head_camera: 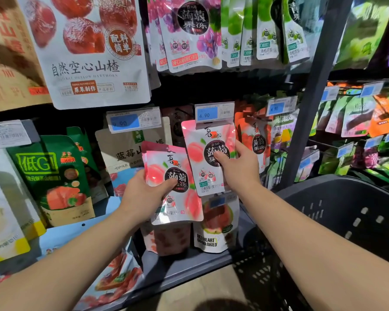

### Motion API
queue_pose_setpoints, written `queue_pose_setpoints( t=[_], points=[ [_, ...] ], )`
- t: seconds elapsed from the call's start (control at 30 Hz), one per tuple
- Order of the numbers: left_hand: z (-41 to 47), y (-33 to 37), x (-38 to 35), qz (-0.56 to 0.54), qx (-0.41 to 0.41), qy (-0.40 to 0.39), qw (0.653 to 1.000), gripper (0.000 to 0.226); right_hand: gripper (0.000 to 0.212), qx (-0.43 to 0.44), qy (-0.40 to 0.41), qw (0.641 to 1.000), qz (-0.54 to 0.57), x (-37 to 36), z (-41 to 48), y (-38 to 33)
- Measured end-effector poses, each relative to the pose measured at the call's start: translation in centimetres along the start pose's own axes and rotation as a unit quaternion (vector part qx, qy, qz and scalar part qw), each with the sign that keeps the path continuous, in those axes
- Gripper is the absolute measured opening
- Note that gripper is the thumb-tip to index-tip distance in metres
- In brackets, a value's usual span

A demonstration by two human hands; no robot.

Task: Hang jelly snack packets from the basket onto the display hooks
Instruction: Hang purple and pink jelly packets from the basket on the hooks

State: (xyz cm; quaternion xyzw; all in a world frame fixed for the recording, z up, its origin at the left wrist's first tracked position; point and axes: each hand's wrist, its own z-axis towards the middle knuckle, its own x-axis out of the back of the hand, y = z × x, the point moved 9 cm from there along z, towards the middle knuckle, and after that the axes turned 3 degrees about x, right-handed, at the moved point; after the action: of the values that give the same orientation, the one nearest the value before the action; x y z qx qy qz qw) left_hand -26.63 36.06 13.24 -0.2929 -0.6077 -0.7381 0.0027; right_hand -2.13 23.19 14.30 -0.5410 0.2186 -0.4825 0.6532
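Your basket [350,221] is dark plastic with small holes in its wall. It sits low on your right, and you cannot see what is in it. Your left hand [144,194] grips a small stack of peach jelly packets [162,162], thumb on the front. Your right hand [240,169] pinches the hanging peach packet [202,153] by its right edge, just under a blue price tag [213,113]. The stack and the hanging packet are side by side, very close. Red strawberry jelly packets [256,140] hang just right of your right hand. The packets are flat, shiny and smooth. A grey shelf edge [189,263] runs below.
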Motion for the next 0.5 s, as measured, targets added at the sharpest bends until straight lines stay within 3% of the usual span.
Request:
queue_pose_setpoints(
  t=[0.1, 0.37, 0.5],
  points=[
    [0.0, 0.1, 0.0, -0.009, -0.005, -0.001, 1.0, 0.037, 0.044, 0.009, 0.001, 1.0, 0.011, 0.0, 0.4, -0.3],
    [0.1, 0.3, 0.4, -0.007, -0.009, 0.008, 1.0, 0.043, 0.051, 0.008, -0.003, 1.0, -0.007, -0.5, 1.0, 0.6],
    [0.0, 0.3, 0.7, -0.014, -0.012, 0.011, 1.0, 0.037, 0.07, 0.01, -0.03, 0.999, -0.013, -1.5, 1.4, 1.3]
  ],
)
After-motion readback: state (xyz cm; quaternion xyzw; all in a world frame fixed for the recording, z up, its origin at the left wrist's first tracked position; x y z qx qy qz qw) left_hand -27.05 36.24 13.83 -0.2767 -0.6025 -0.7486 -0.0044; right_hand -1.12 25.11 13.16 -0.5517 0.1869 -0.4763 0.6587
